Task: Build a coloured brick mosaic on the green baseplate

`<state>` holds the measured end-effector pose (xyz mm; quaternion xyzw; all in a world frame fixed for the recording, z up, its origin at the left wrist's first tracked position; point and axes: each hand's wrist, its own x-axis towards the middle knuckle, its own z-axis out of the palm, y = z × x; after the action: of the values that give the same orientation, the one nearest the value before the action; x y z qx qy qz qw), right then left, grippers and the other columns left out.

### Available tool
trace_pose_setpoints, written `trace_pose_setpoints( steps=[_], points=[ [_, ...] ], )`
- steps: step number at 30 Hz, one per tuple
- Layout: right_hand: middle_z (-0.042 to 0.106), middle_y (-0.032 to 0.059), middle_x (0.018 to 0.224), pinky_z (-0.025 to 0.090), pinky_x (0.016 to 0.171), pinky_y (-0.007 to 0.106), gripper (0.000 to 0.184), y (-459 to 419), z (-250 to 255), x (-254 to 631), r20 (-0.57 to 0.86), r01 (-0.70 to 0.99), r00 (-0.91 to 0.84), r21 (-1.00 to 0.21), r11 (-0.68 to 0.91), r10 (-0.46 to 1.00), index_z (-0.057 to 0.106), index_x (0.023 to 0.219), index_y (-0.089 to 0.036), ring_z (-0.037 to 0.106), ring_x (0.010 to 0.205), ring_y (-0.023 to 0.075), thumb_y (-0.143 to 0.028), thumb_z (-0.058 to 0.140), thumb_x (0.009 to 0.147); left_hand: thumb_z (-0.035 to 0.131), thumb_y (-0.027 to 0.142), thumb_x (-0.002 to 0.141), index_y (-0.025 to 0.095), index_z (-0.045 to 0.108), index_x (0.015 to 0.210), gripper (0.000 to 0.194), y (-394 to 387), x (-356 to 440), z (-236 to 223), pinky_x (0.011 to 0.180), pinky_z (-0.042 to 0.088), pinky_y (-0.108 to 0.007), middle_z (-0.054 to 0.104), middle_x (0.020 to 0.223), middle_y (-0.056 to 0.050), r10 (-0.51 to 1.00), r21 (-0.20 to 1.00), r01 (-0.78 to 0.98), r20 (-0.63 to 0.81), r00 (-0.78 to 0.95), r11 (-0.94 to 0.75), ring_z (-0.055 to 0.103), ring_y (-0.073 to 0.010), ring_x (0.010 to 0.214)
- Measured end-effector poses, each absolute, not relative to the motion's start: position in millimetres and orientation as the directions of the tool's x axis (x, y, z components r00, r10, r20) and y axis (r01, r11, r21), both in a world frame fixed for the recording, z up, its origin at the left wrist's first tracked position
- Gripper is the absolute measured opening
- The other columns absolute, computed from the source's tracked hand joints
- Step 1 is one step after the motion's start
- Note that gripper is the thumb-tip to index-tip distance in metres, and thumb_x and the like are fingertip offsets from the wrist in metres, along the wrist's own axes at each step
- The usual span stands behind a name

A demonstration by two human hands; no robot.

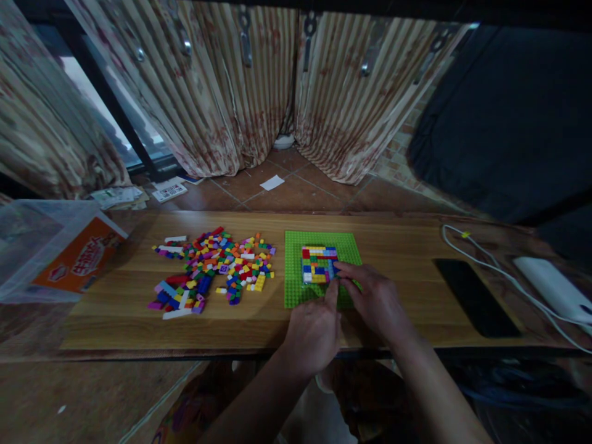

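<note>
A green baseplate (296, 271) lies on the wooden table (398, 290) with a block of coloured bricks (318, 264) pressed onto its middle. My left hand (313, 333) rests at the plate's near edge, mostly curled, with its forefinger stretched onto the plate just below the block. My right hand (370, 296) reaches in from the right, and its extended fingertips press on the block's right edge. Whether either hand holds a brick is hidden. A loose pile of small coloured bricks (215, 265) lies to the left of the plate.
A clear plastic bin with an orange box (69, 259) stands at the table's left end. A black phone (476, 296), a white power bank (552, 287) and a white cable (485, 262) lie at the right. Curtains hang beyond the tiled floor.
</note>
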<state>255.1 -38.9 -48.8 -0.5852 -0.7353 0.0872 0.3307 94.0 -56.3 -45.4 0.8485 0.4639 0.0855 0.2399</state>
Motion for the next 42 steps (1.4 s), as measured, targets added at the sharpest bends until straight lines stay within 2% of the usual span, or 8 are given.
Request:
trace_pose_setpoints(
  steps=[11,16,22,26,34,42],
  points=[
    [0.073,0.0062,0.092,0.055,0.078,0.036,0.031,-40.9,-49.7,252.8,0.393,0.800,-0.066,-0.528,0.284,0.917,0.068,0.113,-0.021,0.067,0.083,0.0203,-0.017,0.052,0.087,0.036,0.026,0.094,0.013,0.025,0.147,0.056,-57.7,95.2,-46.8,0.080,0.052,-0.035,0.071,0.099,-0.011,0.837,0.476,0.755,-0.068,0.542,-0.451,0.068,-0.0219,0.088],
    [0.072,0.0066,0.095,0.054,0.079,0.037,0.032,-40.8,-52.3,252.2,0.406,0.798,-0.099,-0.513,0.316,0.909,0.066,0.115,-0.021,0.066,0.087,0.0209,-0.016,0.050,0.087,0.036,0.025,0.093,0.012,0.026,0.146,0.055,-57.0,95.8,-46.5,0.081,0.052,-0.035,0.070,0.101,-0.012,0.836,0.475,0.754,-0.064,0.544,-0.454,0.068,-0.0222,0.089],
    [0.072,0.0060,0.092,0.055,0.078,0.037,0.031,-39.9,-51.6,251.2,0.384,0.781,-0.050,-0.560,0.276,0.922,0.067,0.112,-0.022,0.067,0.084,0.0202,-0.017,0.051,0.086,0.037,0.024,0.093,0.014,0.024,0.147,0.056,-55.4,94.3,-44.6,0.082,0.052,-0.035,0.070,0.103,-0.012,0.829,0.509,0.738,-0.081,0.553,-0.443,0.068,-0.0222,0.092],
    [0.072,0.0061,0.092,0.054,0.080,0.038,0.031,-40.0,-49.7,249.7,0.408,0.787,-0.079,-0.535,0.309,0.909,0.068,0.111,-0.023,0.066,0.086,0.0213,-0.017,0.049,0.086,0.037,0.024,0.093,0.014,0.024,0.146,0.056,-55.6,94.1,-45.2,0.081,0.052,-0.034,0.070,0.102,-0.012,0.832,0.501,0.739,-0.066,0.551,-0.450,0.068,-0.0221,0.091],
    [0.071,0.0075,0.098,0.053,0.083,0.040,0.035,-40.4,-47.4,248.9,0.375,0.813,-0.125,-0.492,0.312,0.919,0.065,0.115,-0.021,0.065,0.092,0.0225,-0.013,0.045,0.087,0.037,0.025,0.093,0.016,0.034,0.142,0.050,-54.3,91.8,-42.5,0.083,0.053,-0.035,0.070,0.104,-0.011,0.865,0.527,0.755,-0.071,0.497,-0.391,0.068,-0.0223,0.093],
    [0.070,0.0073,0.097,0.053,0.083,0.040,0.042,-37.5,-47.5,248.9,0.343,0.820,-0.147,-0.482,0.308,0.928,0.062,0.121,-0.022,0.064,0.091,0.0230,-0.011,0.044,0.085,0.039,0.026,0.093,0.016,0.035,0.141,0.050,-54.5,91.5,-40.8,0.083,0.053,-0.035,0.071,0.103,-0.011,0.870,0.535,0.759,-0.084,0.485,-0.372,0.068,-0.0221,0.092]
  ],
)
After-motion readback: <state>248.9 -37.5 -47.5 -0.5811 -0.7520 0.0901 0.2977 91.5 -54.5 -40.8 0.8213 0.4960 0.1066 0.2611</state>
